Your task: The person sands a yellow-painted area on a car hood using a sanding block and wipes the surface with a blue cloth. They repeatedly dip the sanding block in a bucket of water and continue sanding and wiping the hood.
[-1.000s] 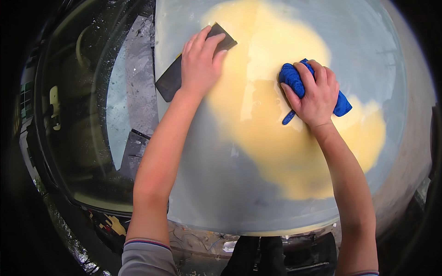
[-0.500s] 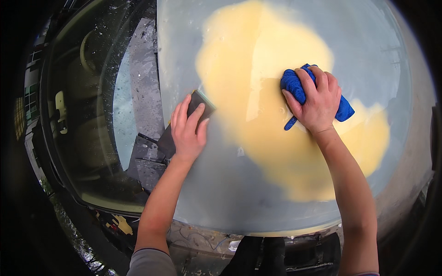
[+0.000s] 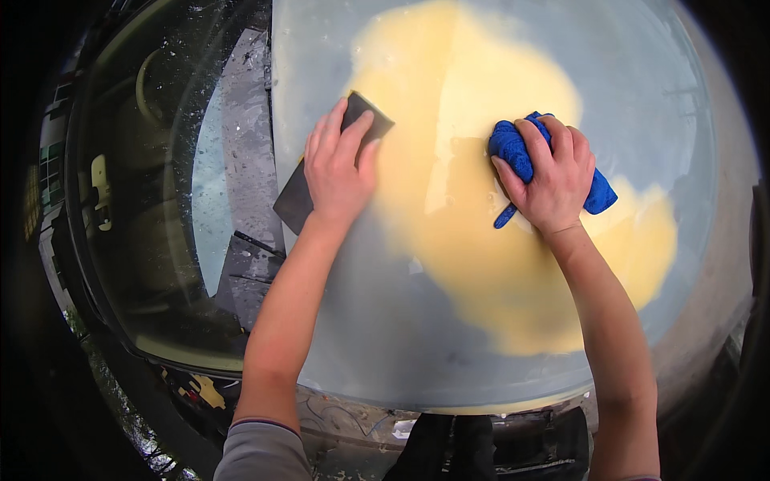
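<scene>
My left hand (image 3: 341, 164) grips a long, dark sanding block (image 3: 293, 197) with fingers and thumb over it, pressed flat on the grey car hood (image 3: 337, 321) at the left edge of a pale yellow patch (image 3: 433, 88). The block's middle is hidden under the hand. My right hand (image 3: 549, 176) grips a bunched blue cloth (image 3: 597, 192) resting on the right part of the yellow patch, with a short loop poking out below the fingers. The hood's surface looks glossy and wet.
The dark windshield (image 3: 128, 256) lies along the left, speckled with droplets, beside the dusty grey cowl (image 3: 249, 120) and a black wiper (image 3: 258, 244). The hood curves away at the right and top. Below its near edge are my dark-clothed legs (image 3: 445, 453) and the car's front side.
My left hand and block slid toward me, then back away up the hood to between their earlier positions. My right hand and cloth shifted slightly toward me, then stayed put.
</scene>
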